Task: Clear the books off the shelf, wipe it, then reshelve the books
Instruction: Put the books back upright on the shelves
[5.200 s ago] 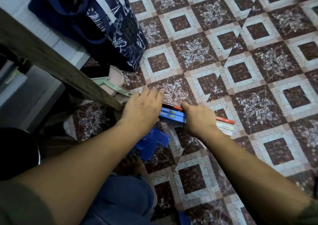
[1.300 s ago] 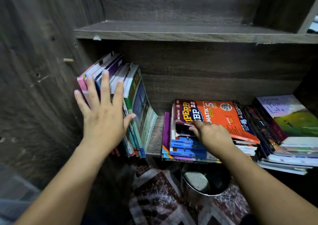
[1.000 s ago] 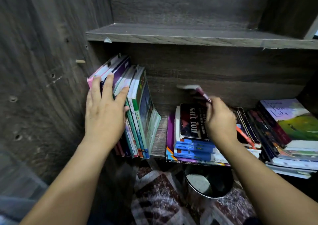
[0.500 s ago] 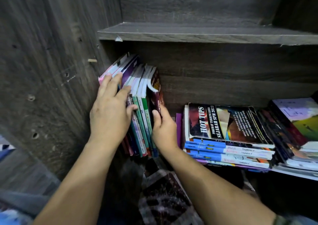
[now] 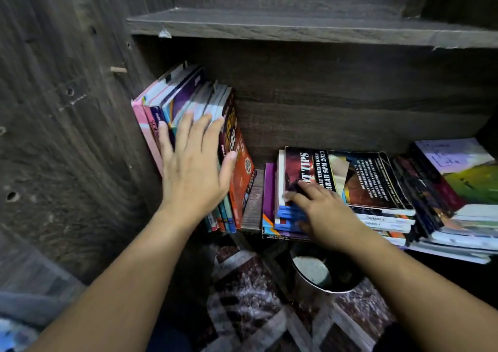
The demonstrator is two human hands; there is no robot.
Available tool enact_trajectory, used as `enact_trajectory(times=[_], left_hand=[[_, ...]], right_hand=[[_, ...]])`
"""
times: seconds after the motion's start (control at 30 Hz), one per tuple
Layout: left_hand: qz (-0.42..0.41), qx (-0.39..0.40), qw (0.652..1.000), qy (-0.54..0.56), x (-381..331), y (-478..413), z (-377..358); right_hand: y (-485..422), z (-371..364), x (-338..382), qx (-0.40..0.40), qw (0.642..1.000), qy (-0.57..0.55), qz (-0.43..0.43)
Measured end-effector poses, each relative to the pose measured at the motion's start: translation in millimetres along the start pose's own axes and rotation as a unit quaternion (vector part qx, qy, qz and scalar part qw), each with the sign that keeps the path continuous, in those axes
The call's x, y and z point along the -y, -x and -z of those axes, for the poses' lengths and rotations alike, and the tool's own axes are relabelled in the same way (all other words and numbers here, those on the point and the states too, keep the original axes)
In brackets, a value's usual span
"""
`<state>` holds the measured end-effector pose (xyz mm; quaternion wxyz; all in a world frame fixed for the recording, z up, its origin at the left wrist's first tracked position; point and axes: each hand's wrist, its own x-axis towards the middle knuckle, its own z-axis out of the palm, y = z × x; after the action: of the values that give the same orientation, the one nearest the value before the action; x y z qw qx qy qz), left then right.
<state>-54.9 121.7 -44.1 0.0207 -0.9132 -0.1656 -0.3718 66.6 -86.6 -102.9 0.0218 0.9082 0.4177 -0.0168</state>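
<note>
- Pressing flat against the spines of the upright books (image 5: 188, 101), the left hand (image 5: 194, 171) has its fingers straight and slightly spread; the thumb touches the orange book (image 5: 241, 168) at the row's right end.
- The row leans left against the side panel (image 5: 80, 136) at the left end of the shelf (image 5: 252, 203).
- The right hand (image 5: 327, 215) lies on the front left corner of the flat stack (image 5: 272, 190) - fingers nearly straight, side by side, on the black-covered book (image 5: 363, 179) on top; thumb hidden.
- A bare strip of shelf separates row and stack.
- A second stack (image 5: 458, 198) touches the first on its right.
- Below the shelf edge, a metal container (image 5: 318, 279) stands on the tiled floor (image 5: 250, 297) - directly under the right wrist.
</note>
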Motion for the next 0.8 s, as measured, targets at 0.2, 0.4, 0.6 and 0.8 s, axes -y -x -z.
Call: enact_trajectory(times=[0.2, 0.4, 0.6, 0.8], left_hand=[[-0.007, -0.029, 0.999, -0.026, 3, -2, -5], [-0.007, -0.017, 1.0, -0.006, 6, -4, 0], [-0.024, 0.052, 0.998, -0.009, 9, -8, 9], [-0.03, 0.032, 0.999, -0.008, 8, -5, 7]], right_hand=[[-8, -11, -40, 0.057, 0.995, -0.049, -0.071], [-9, -9, -32, 0.051, 0.995, -0.03, -0.083], [-3, -3, -21, 0.014, 0.994, -0.032, -0.107], [1, 0, -14, -0.011, 0.995, -0.013, -0.103]])
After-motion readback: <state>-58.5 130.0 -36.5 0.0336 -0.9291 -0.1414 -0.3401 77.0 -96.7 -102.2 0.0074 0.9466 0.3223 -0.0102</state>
